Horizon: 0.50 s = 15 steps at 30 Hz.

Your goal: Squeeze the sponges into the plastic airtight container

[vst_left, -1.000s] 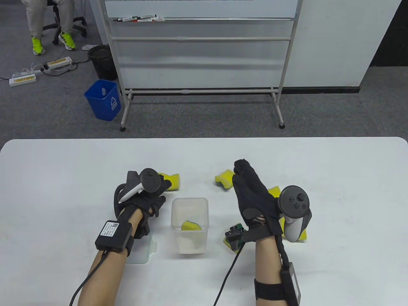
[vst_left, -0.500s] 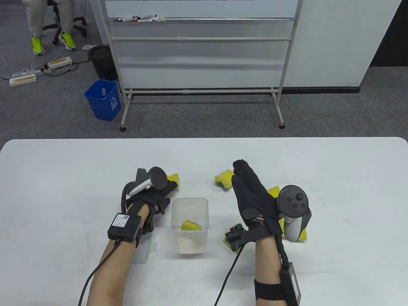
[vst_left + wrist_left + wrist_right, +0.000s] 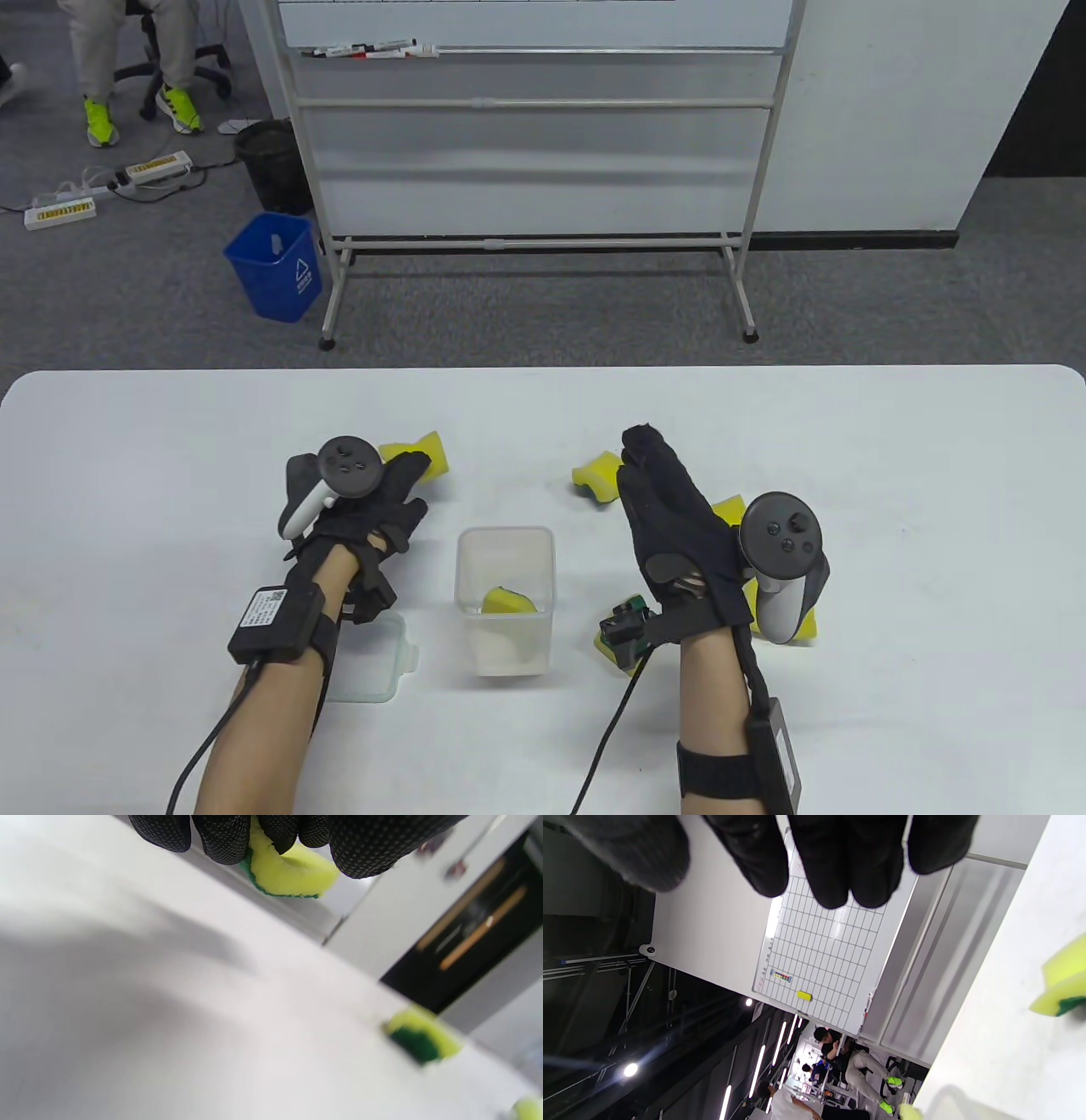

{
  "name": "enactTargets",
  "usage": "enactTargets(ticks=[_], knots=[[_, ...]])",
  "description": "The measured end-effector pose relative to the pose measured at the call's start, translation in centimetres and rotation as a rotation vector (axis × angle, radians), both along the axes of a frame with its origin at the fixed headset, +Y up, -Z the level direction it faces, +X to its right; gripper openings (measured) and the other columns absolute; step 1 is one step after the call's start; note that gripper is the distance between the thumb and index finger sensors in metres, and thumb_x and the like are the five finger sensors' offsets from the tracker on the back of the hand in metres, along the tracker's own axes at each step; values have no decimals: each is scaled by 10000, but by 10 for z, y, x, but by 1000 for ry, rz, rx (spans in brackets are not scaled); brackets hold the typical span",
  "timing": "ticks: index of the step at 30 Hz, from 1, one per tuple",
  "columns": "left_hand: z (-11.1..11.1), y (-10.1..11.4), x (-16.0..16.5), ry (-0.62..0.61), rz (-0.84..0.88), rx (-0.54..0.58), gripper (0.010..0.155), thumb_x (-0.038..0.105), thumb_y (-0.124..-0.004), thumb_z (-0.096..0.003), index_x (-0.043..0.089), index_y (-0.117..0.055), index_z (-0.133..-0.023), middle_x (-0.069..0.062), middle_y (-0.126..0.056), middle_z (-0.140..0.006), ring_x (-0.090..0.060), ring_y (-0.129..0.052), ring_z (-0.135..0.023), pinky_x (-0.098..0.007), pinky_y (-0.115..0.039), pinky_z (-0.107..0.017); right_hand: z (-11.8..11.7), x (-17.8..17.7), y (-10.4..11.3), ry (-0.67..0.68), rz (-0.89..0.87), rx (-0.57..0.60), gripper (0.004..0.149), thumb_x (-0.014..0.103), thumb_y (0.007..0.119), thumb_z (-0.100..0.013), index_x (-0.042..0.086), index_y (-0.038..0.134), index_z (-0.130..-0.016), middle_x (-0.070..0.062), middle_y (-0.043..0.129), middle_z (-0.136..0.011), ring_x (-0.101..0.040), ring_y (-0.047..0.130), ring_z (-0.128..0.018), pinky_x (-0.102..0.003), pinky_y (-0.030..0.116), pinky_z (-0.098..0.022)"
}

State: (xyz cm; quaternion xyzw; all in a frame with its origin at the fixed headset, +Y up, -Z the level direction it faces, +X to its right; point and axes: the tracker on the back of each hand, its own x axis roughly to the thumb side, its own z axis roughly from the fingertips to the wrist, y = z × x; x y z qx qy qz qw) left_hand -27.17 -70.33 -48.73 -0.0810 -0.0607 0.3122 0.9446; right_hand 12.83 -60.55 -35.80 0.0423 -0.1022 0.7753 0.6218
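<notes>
Gripping a sponge (image 3: pixel 417 456) in left hand (image 3: pixel 361 509), up-left of the container (image 3: pixel 506 543); right hand (image 3: pixel 670 518) flat, unclenched, holding nothing. Risked losing the sponge beside the narrow container if released too soon.

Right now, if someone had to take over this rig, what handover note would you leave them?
Left hand: grips a yellow-and-green sponge clear of the white table.
Right hand: open, fingers straight, holding nothing.
Clear plastic airtight container: upright between the hands, lid off, one squeezed yellow sponge inside.
Clear lid: flat on the table beside the left forearm.
Loose sponges: one at the right fingertips, more partly hidden under the right hand.
Left: put in the held sponge, then the others.
</notes>
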Motion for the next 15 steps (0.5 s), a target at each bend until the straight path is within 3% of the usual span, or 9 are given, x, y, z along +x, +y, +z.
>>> enactTargets(ticks=[4, 8, 15], knots=[[21, 32, -32, 72, 284, 94, 674, 424, -710, -488, 341, -409, -1085, 37, -435, -1210, -251, -548, -1090, -478, -541, -781, 3, -4, 4, 12, 8, 17, 750, 631, 703, -494, 237, 586, -1122, -174, 653, -1128, -446, 693, -1010, -618, 548, -726], [50, 66, -46, 40, 495, 167, 677, 434, -712, -494, 330, -412, -1092, 25, -459, -1211, -253, -581, -1083, -466, -556, -778, 7, -12, 9, 29, 32, 43, 750, 629, 709, -493, 238, 587, -1121, -166, 659, -1126, -442, 698, -1009, -618, 549, -726], [96, 106, -13, -133, 699, 214, 672, 477, -695, -511, 303, -439, -1106, -16, -507, -1210, -276, -642, -1067, -461, -589, -773, 11, -32, 16, 99, 111, 101, 751, 622, 727, -490, 245, 581, -1123, -158, 656, -1134, -448, 697, -1012, -627, 543, -727]])
